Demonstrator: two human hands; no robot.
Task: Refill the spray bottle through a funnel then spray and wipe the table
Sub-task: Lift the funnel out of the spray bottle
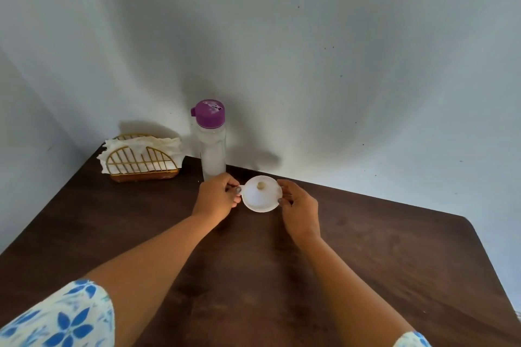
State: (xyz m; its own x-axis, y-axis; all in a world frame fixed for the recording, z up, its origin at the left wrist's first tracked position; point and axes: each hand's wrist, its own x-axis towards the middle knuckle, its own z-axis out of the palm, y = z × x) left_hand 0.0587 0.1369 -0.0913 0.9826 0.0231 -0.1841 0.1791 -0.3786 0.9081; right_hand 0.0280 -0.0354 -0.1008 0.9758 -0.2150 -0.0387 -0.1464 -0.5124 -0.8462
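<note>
Funnel (260, 198) pinched between left hand (215, 198), right hand (299, 210).

White funnel (260, 195): round, mouth up, small beige spot at its centre, side tab on its left rim. Sits over the dark wood table (366, 248) near the far edge, left hand (215, 197) pinching the tab, right hand (298, 205) pinching the right rim. What's under it is hidden. Clear bottle (212, 149): purple flip cap shut, upright at the far edge, just behind-left of the funnel. White paper napkins (141, 146) stand in a gold wire holder at the far left corner.
</note>
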